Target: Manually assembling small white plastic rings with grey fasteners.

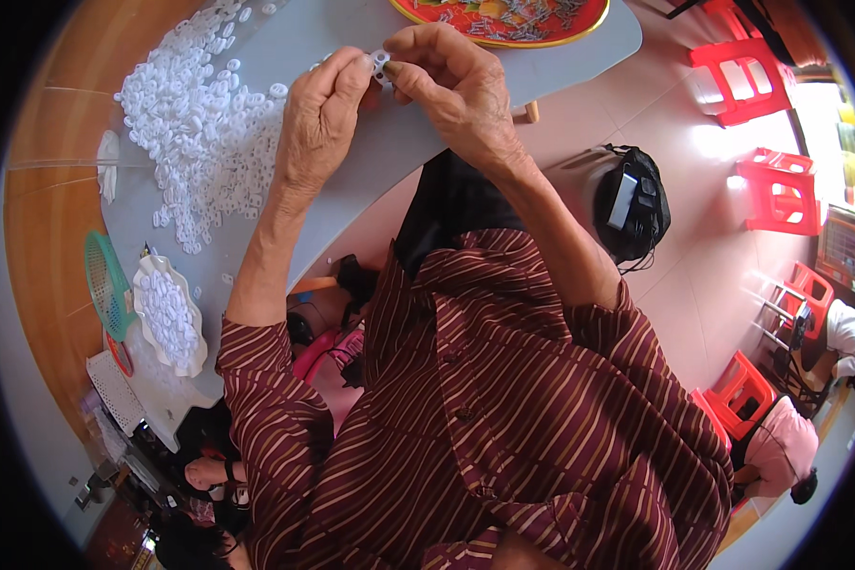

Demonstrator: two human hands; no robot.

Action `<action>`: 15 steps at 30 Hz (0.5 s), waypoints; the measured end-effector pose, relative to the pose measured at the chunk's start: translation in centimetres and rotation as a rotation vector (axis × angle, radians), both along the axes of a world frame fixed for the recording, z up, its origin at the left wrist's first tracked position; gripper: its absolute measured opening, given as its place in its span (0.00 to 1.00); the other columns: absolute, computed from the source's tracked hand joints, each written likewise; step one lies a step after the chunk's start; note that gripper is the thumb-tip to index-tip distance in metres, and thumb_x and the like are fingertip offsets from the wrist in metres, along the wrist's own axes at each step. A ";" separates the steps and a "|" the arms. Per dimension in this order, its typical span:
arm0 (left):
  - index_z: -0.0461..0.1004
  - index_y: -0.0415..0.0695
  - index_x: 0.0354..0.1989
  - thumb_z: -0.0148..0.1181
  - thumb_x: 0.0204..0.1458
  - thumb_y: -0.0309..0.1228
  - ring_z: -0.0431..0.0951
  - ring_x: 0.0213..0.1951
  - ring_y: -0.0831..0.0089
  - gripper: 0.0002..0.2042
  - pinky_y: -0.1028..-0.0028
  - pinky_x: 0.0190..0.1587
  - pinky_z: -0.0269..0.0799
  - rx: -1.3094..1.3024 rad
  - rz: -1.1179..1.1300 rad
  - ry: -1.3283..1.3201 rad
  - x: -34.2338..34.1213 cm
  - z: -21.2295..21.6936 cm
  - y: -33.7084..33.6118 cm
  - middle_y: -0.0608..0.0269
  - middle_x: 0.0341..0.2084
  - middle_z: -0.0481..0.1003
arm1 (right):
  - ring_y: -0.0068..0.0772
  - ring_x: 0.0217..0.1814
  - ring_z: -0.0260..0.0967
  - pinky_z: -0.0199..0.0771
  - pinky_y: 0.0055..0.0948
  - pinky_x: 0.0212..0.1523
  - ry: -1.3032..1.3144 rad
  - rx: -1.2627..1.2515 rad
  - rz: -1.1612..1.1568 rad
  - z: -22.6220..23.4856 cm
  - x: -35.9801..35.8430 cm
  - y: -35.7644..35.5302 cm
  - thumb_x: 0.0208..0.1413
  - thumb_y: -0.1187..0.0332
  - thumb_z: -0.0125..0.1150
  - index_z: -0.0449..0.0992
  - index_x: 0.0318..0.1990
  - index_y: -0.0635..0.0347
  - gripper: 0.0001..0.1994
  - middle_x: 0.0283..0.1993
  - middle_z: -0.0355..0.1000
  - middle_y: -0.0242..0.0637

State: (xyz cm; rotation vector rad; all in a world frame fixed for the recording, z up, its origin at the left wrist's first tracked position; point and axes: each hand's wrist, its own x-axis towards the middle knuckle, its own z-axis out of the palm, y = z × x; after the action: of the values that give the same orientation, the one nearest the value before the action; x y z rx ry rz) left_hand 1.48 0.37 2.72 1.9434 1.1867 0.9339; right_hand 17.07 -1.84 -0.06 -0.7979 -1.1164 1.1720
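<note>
A small white plastic piece with round holes [381, 65] sits between my hands above the grey table [366, 166]. My left hand [325, 116] pinches it from the left with thumb and forefinger. From the right, my right hand [458, 95] has its thumb and curled forefinger closed on the same piece. Left of my left hand spreads a large heap of small white plastic pieces [195, 123]. Beyond my right hand lies a red tray with a gold rim [500, 42], holding many small grey metal pins or screws.
At the left, a scalloped white dish [196, 356] holds more white pieces, beside a green mesh basket [107, 285]. A black bag [648, 228] is on the floor to the right. Red plastic stools [746, 81] stand farther right. Other people sit at the lower left and lower right.
</note>
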 end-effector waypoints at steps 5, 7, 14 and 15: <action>0.69 0.36 0.33 0.48 0.59 0.36 0.64 0.22 0.75 0.13 0.74 0.27 0.63 0.010 0.051 -0.072 0.0 -0.5 0.1 0.61 0.18 0.67 | 0.19 0.32 0.69 0.72 0.19 0.36 -0.124 0.025 0.055 0.1 0.1 0.1 0.53 0.76 0.58 0.69 0.46 0.70 0.13 0.33 0.72 0.34; 0.69 0.35 0.33 0.48 0.58 0.35 0.64 0.22 0.75 0.13 0.74 0.27 0.63 -0.001 0.076 -0.091 0.0 -0.5 0.1 0.61 0.18 0.66 | 0.19 0.32 0.69 0.72 0.19 0.36 -0.120 0.056 0.057 -0.1 0.0 0.2 0.52 0.76 0.59 0.69 0.46 0.70 0.14 0.33 0.72 0.34; 0.70 0.34 0.31 0.50 0.56 0.34 0.65 0.22 0.75 0.12 0.73 0.27 0.63 -0.044 0.023 -0.151 -0.5 -1.1 0.2 0.61 0.16 0.66 | 0.17 0.30 0.70 0.73 0.18 0.34 -0.230 0.105 0.042 -0.5 -0.2 0.1 0.47 0.74 0.65 0.72 0.44 0.67 0.16 0.28 0.70 0.31; 0.70 0.34 0.30 0.51 0.56 0.34 0.65 0.22 0.75 0.12 0.73 0.26 0.63 -0.047 0.029 -0.161 -0.5 -1.1 0.2 0.61 0.16 0.66 | 0.17 0.30 0.70 0.73 0.18 0.34 -0.230 0.103 0.044 -0.7 -0.3 0.1 0.47 0.74 0.65 0.72 0.44 0.67 0.16 0.28 0.70 0.31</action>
State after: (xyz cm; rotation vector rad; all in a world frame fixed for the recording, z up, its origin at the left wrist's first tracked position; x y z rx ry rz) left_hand 0.98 0.52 1.63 1.7831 1.1366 1.0475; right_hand 16.81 -1.74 -0.74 -0.8466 -1.3791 1.0681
